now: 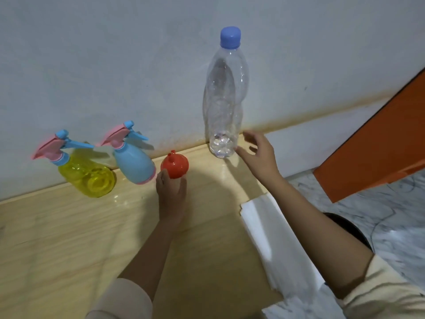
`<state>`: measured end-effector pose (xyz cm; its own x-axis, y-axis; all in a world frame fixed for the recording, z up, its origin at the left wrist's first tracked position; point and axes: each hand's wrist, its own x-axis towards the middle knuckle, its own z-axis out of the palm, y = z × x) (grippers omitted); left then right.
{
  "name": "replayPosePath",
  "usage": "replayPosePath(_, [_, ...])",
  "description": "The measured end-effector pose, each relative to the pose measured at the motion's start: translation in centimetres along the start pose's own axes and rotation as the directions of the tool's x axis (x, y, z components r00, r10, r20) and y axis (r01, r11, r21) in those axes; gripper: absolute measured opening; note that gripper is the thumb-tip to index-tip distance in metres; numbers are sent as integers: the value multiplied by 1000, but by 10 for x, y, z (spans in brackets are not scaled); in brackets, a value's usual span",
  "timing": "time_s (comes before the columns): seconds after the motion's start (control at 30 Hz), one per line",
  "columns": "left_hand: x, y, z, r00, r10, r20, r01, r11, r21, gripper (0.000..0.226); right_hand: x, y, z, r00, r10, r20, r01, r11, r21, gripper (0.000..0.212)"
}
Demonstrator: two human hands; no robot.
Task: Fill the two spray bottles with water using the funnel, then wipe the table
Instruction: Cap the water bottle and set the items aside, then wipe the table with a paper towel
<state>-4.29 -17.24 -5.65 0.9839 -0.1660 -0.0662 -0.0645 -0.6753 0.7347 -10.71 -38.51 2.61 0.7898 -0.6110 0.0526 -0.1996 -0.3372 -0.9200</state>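
A yellow spray bottle [88, 178] and a blue spray bottle [135, 162], both with pink-and-blue trigger heads, stand side by side against the wall. Right of them a red funnel [175, 165] rests upside down on the wooden table [69, 238], spout up. My left hand [171, 194] touches the funnel's near side with thumb and fingers around its rim. A tall clear water bottle [224, 100] with a blue cap stands at the wall, with only a little water at its bottom. My right hand [258, 153] hovers open just right of its base, not touching it.
A folded white cloth [271, 240] lies along the table's right edge under my right forearm. An orange panel [379, 143] leans at the far right above a marbled floor [395, 215]. The pale wall runs directly behind the bottles.
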Motion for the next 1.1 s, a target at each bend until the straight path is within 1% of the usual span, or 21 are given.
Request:
replayPosePath(0.07, [-26,-22,-13,998,43,42,-45,998,43,57,-33,18,-7,999,9,-48,-12,998,-56,24])
replayPosePath(0.17, [-72,-58,-37,997,71,18,-73,989,125,56,-91,48,-13,993,48,-111,-62,990,-126,14])
replayPosePath(0.27, [-108,-92,-57,991,134,-28,-127,975,180,51,-143,69,-17,991,76,-113,-101,964,-244,13])
replayPosePath(0.33, [-122,-112,-64,989,144,-32,-132,963,237,47,-166,78,-15,991,70,-116,-105,935,-337,16])
replayPosePath(0.4, [-134,-125,-65,993,114,-9,-107,956,272,54,-181,86,-13,993,42,-111,-88,889,-450,20])
replayPosePath(0.43, [-141,-128,-65,994,109,0,-104,950,293,58,-186,89,-12,992,47,-114,-96,876,-473,23])
replayPosePath(0.5, [-150,-134,-65,992,127,9,-122,928,353,67,-194,94,-10,989,72,-133,-125,886,-447,26])
replayPosePath(0.57, [-155,-138,-65,989,149,20,-145,911,385,71,-199,97,-9,984,81,-159,-139,906,-401,24])
replayPosePath(0.7, [-155,-143,-65,986,162,26,-159,901,403,66,-201,98,-7,976,92,-198,-154,934,-323,12])
replayPosePath(0.77, [-155,-142,-64,985,169,16,-161,901,404,69,-201,97,-7,975,96,-200,-155,940,-305,8])
replayPosePath(0.93, [-156,-141,-64,982,187,-11,-167,903,397,73,-199,94,-8,973,111,-202,-176,925,-336,11])
replayPosePath(1.03, [-157,-139,-64,984,176,-6,-159,904,397,74,-200,95,-7,980,83,-182,-149,907,-393,8])
replayPosePath(1.1, [-157,-138,-64,984,178,-10,-159,905,394,73,-200,95,-7,980,79,-184,-147,907,-394,8])
